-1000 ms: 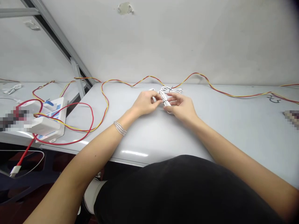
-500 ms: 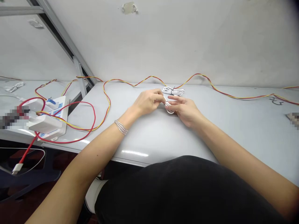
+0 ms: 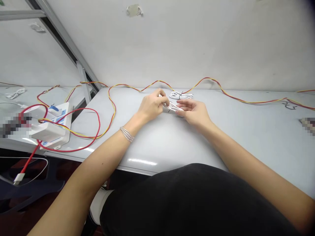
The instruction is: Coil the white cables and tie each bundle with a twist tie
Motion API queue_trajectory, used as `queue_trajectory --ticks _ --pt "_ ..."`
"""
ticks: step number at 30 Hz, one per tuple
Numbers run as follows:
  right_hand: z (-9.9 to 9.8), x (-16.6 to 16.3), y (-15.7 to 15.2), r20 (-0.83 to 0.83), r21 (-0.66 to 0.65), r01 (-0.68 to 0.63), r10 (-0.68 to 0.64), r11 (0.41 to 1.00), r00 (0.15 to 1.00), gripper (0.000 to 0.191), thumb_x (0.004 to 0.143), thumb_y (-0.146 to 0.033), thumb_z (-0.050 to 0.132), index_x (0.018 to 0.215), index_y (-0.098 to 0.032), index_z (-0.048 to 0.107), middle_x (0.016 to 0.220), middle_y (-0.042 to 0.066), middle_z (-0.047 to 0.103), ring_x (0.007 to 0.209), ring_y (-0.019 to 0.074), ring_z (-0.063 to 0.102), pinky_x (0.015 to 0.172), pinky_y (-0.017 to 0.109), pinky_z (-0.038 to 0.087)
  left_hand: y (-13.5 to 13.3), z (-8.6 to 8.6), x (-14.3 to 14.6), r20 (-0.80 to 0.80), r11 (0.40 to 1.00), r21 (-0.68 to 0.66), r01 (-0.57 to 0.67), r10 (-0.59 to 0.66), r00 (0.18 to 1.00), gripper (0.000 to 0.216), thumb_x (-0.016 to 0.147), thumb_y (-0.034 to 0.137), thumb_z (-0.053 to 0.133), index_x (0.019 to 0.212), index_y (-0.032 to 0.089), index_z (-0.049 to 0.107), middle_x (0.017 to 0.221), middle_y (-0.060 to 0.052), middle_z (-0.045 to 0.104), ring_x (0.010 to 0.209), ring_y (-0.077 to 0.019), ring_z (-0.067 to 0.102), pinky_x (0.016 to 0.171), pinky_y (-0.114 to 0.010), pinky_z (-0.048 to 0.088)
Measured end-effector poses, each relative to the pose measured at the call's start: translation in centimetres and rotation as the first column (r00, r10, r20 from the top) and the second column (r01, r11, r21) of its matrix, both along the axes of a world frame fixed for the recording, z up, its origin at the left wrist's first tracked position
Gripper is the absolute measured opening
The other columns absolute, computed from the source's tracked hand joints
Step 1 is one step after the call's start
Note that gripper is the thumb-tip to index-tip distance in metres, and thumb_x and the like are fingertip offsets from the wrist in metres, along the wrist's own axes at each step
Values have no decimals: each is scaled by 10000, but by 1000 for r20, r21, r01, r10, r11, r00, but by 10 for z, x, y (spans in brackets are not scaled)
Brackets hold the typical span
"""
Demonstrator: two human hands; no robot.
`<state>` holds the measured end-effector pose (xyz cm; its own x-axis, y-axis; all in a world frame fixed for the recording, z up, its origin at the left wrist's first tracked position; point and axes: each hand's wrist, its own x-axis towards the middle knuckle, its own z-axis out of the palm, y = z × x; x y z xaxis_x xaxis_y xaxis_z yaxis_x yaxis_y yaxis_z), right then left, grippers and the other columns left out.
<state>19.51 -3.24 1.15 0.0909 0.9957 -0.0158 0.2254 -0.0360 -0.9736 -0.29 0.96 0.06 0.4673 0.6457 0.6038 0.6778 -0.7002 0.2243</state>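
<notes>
Both hands meet at the middle of the counter (image 3: 233,131), a little toward 12 o'clock from the person's body. The left hand (image 3: 151,106), with a bracelet (image 3: 127,134) at its wrist, has its grip closed: fingertips pinch one end of a small white cable coil (image 3: 173,107). The right hand (image 3: 194,113) closes its grip on the other end, thumb over the loops and fingers beneath. The coil hangs between the two hands, just above the surface or brushing it; which one cannot be told.

A second tied white bundle (image 3: 180,95) lies just beside the hands at 12 o'clock, and a red-and-yellow wire (image 3: 221,90) snakes along the back edge past it. A power strip (image 3: 52,126) sits well apart at 9 o'clock.

The likely trouble is in the thin loops. Held only by fingertips, they could spring open if either pinch slackens, and the coil would sprawl. A loose loop could also catch the nearby tied bundle and drag it, or tangle with the wire behind. Pulling the two ends apart too hard may kink the cable.
</notes>
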Motion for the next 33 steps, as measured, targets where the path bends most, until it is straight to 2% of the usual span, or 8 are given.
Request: queue_trajectory --ticks 3,6,12,19,25,29,31,33 --pt "-3 3 2 112 53 -21 15 998 994 304 664 -63 719 928 -205 767 941 44 766 888 239 716 920 456 584 0 2 0 12 995 6 -95 95 995 365 812 0 474 840 198 779 1018 -84 688 682 -163 530 643 -325 427" --pt "-6 6 3 199 70 -38 24 997 980 364 627 -14 643 907 -205 774 905 39 763 880 243 713 924 459 571 1 4 -2 61 985 -11 -170 171 983 338 834 6 482 859 188 766 1009 -82 684 685 -160 550 663 -321 447" --pt "-7 5 1 196 73 -34 19 997 980 426 606 6 613 936 -203 784 903 25 751 909 234 709 943 437 557 3 7 -5 108 977 -119 -179 192 975 244 904 72 549 982 173 757 1004 -75 721 686 -161 601 761 -351 510" --pt "2 0 -1 -145 -27 44 -47 999 988 286 683 -7 674 899 -179 748 940 33 739 784 169 701 843 380 614 6 2 -5 108 966 -219 -138 165 980 312 917 59 524 1036 214 766 1085 -48 795 949 -210 727 903 -349 553" --pt "8 -1 0 -495 -32 61 -69 998 866 230 720 31 672 805 -177 720 1016 46 747 899 157 731 930 331 623 5 4 -3 115 962 -222 -159 188 975 231 874 103 618 1052 165 751 1044 -80 768 762 -172 679 850 -342 555" --pt "10 1 1 -591 -20 49 -51 999 805 231 749 22 673 814 -197 704 1018 47 746 968 156 727 1013 315 608 1 5 3 109 941 -308 -144 185 977 92 846 172 669 830 158 758 780 -62 750 665 -182 641 732 -341 524" --pt "9 2 1 -616 -10 33 -32 999 787 223 752 3 685 832 -205 686 1002 42 739 998 155 725 1051 313 593 -5 6 9 121 915 -394 -86 144 982 194 841 232 694 660 163 708 656 -50 708 600 -170 605 649 -320 484" --pt "7 3 2 -610 13 -1 9 1000 792 226 745 -34 707 865 -220 665 1013 35 735 1058 167 720 1081 334 580 -12 7 16 205 869 -492 55 54 977 291 874 294 678 616 159 686 623 -40 690 565 -144 576 596 -296 443"
